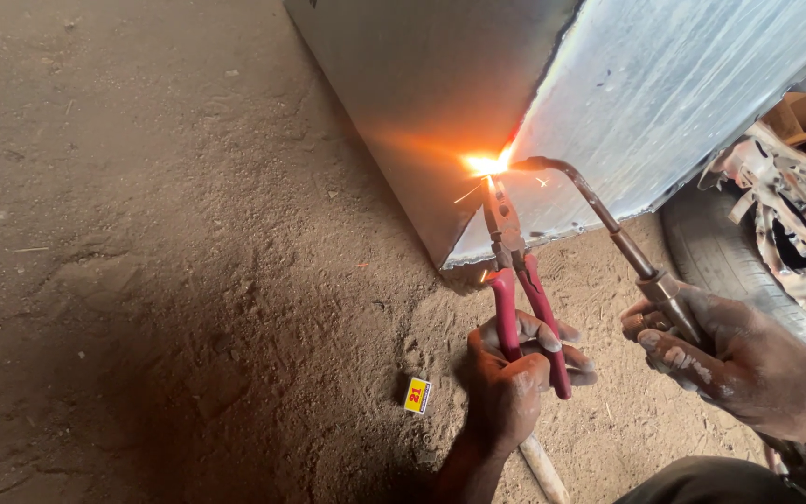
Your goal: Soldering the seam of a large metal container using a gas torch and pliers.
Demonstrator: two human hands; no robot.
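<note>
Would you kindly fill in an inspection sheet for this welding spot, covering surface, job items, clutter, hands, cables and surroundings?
Surface: bare dirt floor, loose and gritty.
Job's things: red-handled pliers with jaws at the glowing seam; torch with its bent tip at the same glow; sheet-metal box standing on the dirt.
Clutter: small yellow matchbox on the ground; pale stick below the left hand.
Grippers: left hand closed on the pliers handles; right hand closed on the torch handle.
Cables: nothing seen.
Surroundings: tyre and rusty wheel at right.
</note>
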